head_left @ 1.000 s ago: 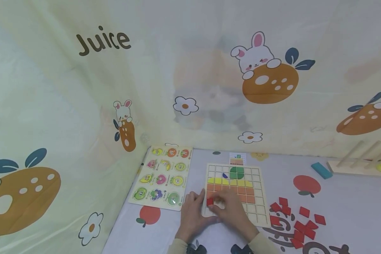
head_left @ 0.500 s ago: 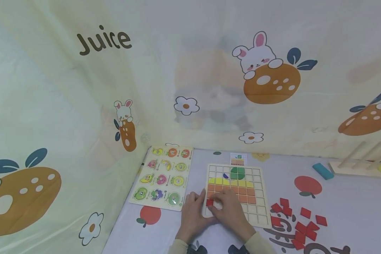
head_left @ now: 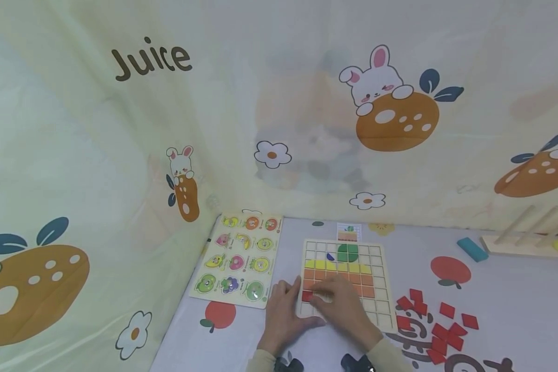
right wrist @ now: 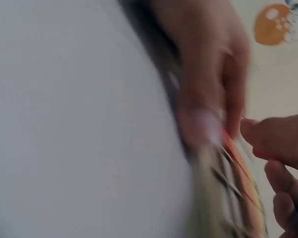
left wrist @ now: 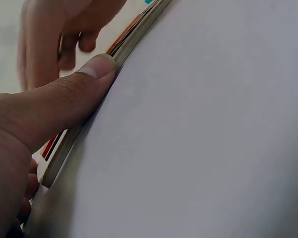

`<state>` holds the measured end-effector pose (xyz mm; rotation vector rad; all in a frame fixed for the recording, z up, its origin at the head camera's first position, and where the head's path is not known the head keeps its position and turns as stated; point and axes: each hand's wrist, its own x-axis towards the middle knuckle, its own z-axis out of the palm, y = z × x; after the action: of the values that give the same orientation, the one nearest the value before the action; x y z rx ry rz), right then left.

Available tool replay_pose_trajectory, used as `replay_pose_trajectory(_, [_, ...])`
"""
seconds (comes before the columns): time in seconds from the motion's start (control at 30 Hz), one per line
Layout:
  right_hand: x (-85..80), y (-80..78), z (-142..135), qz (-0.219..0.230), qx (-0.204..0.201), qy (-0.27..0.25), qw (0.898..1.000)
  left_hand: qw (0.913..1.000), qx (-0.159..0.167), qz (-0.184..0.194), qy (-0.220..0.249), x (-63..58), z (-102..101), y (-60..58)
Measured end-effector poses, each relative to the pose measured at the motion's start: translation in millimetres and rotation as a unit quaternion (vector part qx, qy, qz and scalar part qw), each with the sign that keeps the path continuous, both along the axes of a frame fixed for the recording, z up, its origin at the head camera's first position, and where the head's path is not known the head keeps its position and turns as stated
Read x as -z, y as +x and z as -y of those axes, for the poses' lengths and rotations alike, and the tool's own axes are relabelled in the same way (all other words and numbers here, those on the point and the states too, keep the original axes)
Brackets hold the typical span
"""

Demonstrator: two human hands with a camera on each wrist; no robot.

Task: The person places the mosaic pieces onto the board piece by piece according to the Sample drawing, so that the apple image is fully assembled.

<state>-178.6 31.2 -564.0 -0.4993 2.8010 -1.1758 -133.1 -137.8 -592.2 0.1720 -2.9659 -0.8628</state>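
A wooden grid board [head_left: 379, 293] lies on the table with yellow, orange and green pieces set in its squares. One red square tile [head_left: 307, 296] lies flat in a square at its left side. My left hand [head_left: 281, 312] grips the board's near left corner, its thumb [left wrist: 89, 79] against the near edge and its fingers along the left side. My right hand [head_left: 341, 305] is low over the board beside that tile, fingers curled. In the right wrist view, a bit of red tile [right wrist: 260, 154] shows under its thumb.
Loose red tiles [head_left: 439, 330] are scattered right of the board. A fruit puzzle board [head_left: 237, 263] lies to the left. Behind the grid board is a small picture card [head_left: 349, 232]. A teal block [head_left: 471, 250] and a wooden peg stand [head_left: 516, 247] are at the back right.
The red tile between my right fingertips has gone flat into its square at the board's left. My right fingertips have shifted slightly right of it. My left hand stays at the corner.
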Motion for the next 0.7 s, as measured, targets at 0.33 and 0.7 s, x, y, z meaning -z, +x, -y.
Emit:
replay_pose_trajectory(0.33, [-16.2,-25.0,-112.3,0.041,0.051,0.094,0.993,1.0000,-0.003,-0.003,-0.005,0.1,-0.1,0.2])
replay_pose_trajectory(0.7, [-15.0,-19.1,-168.5,0.081,0.066,0.156,0.982,1.0000,-0.001,-0.005,-0.008,-0.4,-2.5,1.6])
